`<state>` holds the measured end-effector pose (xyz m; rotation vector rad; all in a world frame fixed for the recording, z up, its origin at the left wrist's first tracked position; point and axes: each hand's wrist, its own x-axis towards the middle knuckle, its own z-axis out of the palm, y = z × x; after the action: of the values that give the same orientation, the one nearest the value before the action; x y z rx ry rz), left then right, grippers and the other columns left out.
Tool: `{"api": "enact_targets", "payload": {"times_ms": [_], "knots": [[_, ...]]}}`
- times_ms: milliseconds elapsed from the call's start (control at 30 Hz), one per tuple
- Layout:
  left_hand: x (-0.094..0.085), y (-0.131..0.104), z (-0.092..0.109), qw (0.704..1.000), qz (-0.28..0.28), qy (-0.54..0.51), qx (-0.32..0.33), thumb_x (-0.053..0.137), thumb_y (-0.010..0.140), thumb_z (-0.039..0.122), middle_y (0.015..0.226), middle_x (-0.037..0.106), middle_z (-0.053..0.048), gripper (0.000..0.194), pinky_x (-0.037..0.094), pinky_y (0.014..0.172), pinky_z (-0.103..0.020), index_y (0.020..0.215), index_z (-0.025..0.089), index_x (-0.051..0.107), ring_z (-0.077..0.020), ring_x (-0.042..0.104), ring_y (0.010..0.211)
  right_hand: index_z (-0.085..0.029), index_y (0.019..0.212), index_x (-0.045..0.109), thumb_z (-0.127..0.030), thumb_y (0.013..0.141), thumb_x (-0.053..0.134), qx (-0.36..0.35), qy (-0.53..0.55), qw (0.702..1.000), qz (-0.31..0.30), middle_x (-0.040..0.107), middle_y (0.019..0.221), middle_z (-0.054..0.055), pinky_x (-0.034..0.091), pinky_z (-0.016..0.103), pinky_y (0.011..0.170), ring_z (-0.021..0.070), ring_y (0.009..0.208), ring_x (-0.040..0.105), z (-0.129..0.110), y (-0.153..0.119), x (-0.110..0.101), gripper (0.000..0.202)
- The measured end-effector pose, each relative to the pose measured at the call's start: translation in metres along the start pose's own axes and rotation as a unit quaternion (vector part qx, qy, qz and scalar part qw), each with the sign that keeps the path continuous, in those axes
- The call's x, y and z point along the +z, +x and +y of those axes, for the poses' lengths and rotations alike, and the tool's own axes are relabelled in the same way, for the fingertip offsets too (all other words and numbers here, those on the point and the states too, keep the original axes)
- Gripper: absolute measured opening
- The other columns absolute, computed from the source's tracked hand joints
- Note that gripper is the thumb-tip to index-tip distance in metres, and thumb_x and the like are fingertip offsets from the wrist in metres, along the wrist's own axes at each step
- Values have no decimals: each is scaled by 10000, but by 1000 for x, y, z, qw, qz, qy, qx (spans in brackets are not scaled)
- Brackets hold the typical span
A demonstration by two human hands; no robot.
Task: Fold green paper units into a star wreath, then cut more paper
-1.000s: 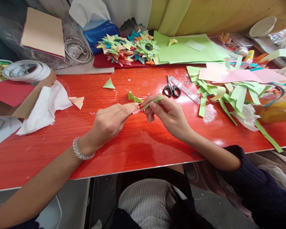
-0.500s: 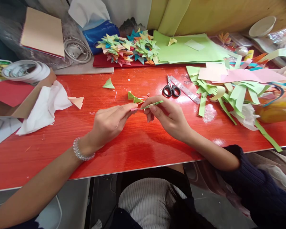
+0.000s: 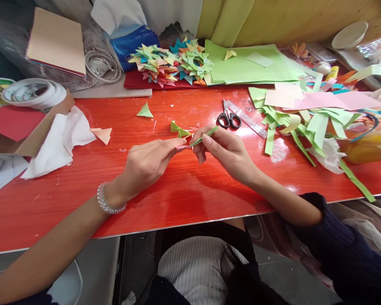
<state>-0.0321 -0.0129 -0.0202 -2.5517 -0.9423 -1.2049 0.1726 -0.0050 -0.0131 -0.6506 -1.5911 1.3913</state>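
My left hand [image 3: 150, 163], with a clear beaded bracelet at the wrist, pinches a small pink folded paper [image 3: 182, 147]. Between the thumb and fingers of my right hand [image 3: 225, 150] is a thin green folded paper [image 3: 206, 135], tilted up to the right. The two papers meet between my fingertips, above the red table [image 3: 178, 199]. Just behind the hands lie small green folded pieces [image 3: 177, 128]. A green folded triangle [image 3: 145, 111] rests farther back on the left.
Black-handled scissors [image 3: 229, 120] and a clear ruler [image 3: 246, 118] lie behind my right hand. Green and pink paper strips [image 3: 317, 123] spread at the right. White tissue [image 3: 59, 144] and tape rolls [image 3: 34, 93] are at the left. Folded-paper rings [image 3: 195, 63] stand at the back.
The green paper in my right hand has tilted more steeply, its far end higher. My right hand has shifted slightly to the right. My left hand has barely moved.
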Motion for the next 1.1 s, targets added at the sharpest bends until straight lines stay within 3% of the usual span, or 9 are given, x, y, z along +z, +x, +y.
{"api": "enact_targets", "payload": {"times_ms": [167, 500, 800, 867, 967, 1100], "knots": [[0, 0, 0, 1000, -4, -1, 16, 558, 920, 135, 948, 761, -8, 245, 572, 625, -237, 1126, 238, 639, -139, 728, 757, -159, 921, 593, -343, 967, 507, 2, 15, 1000, -14, 563, 768, -21, 458, 222, 621, 47, 630, 530, 1, 0, -1, 208], [1, 1, 0, 998, 12, 52, 25, 545, 941, 172, 849, 763, 18, 163, 542, 566, -212, 1050, 224, 655, -104, 702, 632, -202, 932, 553, -351, 975, 486, -42, -109, 993, 18, 566, 804, -13, 464, 242, 641, 67, 671, 539, -2, -3, 4, 168], [4, 0, 1, 998, 23, 46, 41, 589, 911, 146, 854, 764, -6, 150, 547, 565, -201, 1039, 184, 659, -112, 711, 650, -183, 924, 541, -339, 990, 449, -24, -123, 992, 12, 558, 812, -10, 447, 223, 625, 54, 658, 533, 1, -3, 7, 193], [5, 0, 2, 1000, 15, 18, 5, 584, 919, 175, 867, 763, -4, 137, 538, 557, -202, 1028, 196, 664, -107, 704, 645, -180, 922, 541, -374, 991, 434, -15, -146, 989, 18, 561, 804, -11, 444, 221, 615, 52, 638, 532, 3, -2, 6, 231], [6, 3, 3, 989, -30, -71, -125, 587, 923, 273, 700, 721, 36, 125, 472, 466, -183, 966, 216, 689, -74, 624, 510, -175, 879, 545, -443, 992, 392, 8, -205, 978, 36, 564, 741, -17, 432, 222, 601, 53, 601, 527, 7, 0, 3, 329], [2, 11, 2, 929, -96, -201, -294, 643, 872, 368, 448, 490, 72, 177, 337, 381, -192, 872, 205, 714, -62, 434, 392, -160, 798, 563, -439, 983, 420, 54, -231, 971, 43, 558, 660, -26, 410, 211, 553, 45, 530, 517, 8, 2, -2, 364]]}}
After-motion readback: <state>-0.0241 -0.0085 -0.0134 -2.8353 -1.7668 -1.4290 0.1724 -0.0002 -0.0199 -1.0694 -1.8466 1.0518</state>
